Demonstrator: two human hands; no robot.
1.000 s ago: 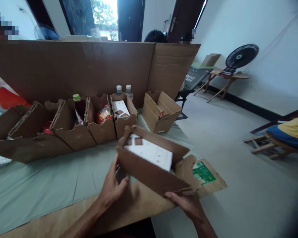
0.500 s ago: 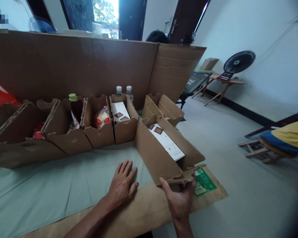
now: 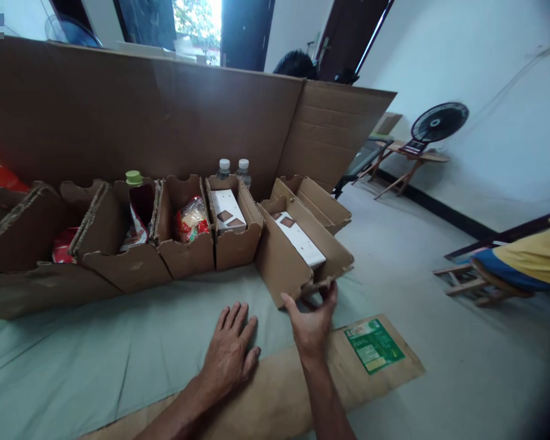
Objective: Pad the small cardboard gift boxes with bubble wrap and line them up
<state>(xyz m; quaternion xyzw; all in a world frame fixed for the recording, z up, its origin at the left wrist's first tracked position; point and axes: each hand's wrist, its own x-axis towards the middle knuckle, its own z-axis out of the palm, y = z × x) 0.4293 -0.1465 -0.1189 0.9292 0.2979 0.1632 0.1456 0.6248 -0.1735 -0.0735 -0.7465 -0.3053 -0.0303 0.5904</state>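
My right hand (image 3: 312, 319) grips the near end of an open cardboard box (image 3: 282, 266) that stands on the table, thumb and fingers closed on its torn front edge. A white carton (image 3: 299, 239) with brown squares lies inside that box. My left hand (image 3: 230, 349) rests flat on the grey-green cloth (image 3: 96, 360), fingers spread, holding nothing. The box stands at the right end of a row of similar boxes, beside one (image 3: 235, 244) holding another white carton (image 3: 228, 209).
Other boxes in the row hold a snack bag (image 3: 191, 219), a green-capped bottle (image 3: 133, 178) and red packets. Two water bottles (image 3: 233, 170) stand behind. A tall cardboard wall (image 3: 165, 116) backs the row. A green-labelled cardboard sheet (image 3: 374, 347) overhangs the table edge. A fan (image 3: 436, 121) and a seated person are at right.
The box with the white carton went from held in both hands to set down and pushed back into the row. My left hand let go and lies flat on the cloth.
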